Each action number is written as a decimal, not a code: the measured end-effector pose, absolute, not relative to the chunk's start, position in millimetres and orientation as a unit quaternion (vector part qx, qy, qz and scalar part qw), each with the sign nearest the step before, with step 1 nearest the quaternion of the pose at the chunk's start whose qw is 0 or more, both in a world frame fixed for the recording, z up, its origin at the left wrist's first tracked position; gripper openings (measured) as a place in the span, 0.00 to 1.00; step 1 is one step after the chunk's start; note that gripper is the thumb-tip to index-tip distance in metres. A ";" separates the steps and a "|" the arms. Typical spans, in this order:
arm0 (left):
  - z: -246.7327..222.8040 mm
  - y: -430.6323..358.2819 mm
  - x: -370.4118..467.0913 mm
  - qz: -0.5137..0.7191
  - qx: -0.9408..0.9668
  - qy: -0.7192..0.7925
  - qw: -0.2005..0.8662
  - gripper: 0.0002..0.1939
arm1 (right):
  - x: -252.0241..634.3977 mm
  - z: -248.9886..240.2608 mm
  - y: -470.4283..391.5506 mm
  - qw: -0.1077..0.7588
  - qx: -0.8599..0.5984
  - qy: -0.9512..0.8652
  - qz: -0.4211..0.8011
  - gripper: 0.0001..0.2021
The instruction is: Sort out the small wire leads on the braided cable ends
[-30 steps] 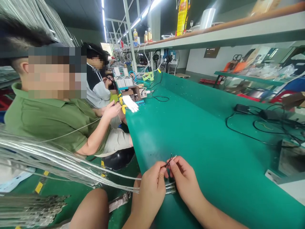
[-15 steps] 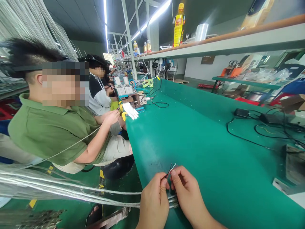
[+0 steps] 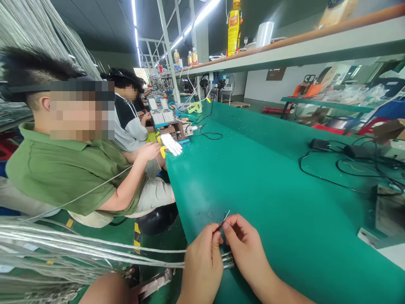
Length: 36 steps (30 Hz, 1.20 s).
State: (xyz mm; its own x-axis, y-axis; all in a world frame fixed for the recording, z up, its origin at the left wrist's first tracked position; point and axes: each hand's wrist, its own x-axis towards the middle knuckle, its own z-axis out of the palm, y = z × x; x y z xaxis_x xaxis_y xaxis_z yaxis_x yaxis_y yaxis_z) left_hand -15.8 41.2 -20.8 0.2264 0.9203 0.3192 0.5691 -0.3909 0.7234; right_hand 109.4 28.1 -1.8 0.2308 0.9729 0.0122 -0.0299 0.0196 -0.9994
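Observation:
Thin dark and white wires (image 3: pixel 225 217) stick up between my two hands, over the near left edge of the green table. My left hand (image 3: pixel 204 257) is closed, pinching the wires from the left at their lower part. From the right, my right hand (image 3: pixel 243 240) pinches the same wires between thumb and fingers, close to their tips. Several pale braided cables (image 3: pixel 152 261) run in from the left and pass behind my left hand. Their metallic ends (image 3: pixel 228 261) show below and between my hands.
On the left sits a co-worker in a green shirt (image 3: pixel 69 169), holding a cable. A white glove (image 3: pixel 171 144) lies at the table's (image 3: pixel 253 177) left edge by a small machine (image 3: pixel 174 128). Black adapters with cords (image 3: pixel 319 145) lie right. A shelf (image 3: pixel 284 55) with bottles runs above.
The wire tips between my fingers have shifted and sit closer together, with my right fingers still on them. The view has moved slightly, and a bare knee shows at the bottom left.

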 end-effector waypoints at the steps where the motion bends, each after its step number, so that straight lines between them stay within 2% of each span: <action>1: -21.8 41.1 -15.4 0.376 0.753 0.491 0.225 0.12 | 109.6 -2.2 28.2 0.570 -0.540 -0.432 0.445 0.14; 6: -22.1 39.6 -13.8 0.394 0.764 0.475 0.190 0.12 | 109.7 0.7 28.2 0.576 -0.530 -0.428 0.452 0.16; 22: -17.2 36.2 -15.0 0.381 0.761 0.497 0.171 0.12 | 110.9 -1.6 25.2 0.558 -0.555 -0.438 0.435 0.15; 33: -21.4 42.6 -11.4 0.389 0.775 0.460 0.191 0.13 | 110.6 -3.2 23.8 0.572 -0.541 -0.435 0.437 0.17; 36: -12.8 43.0 -12.3 0.367 0.770 0.456 0.254 0.15 | 110.3 -4.1 25.6 0.569 -0.561 -0.434 0.416 0.20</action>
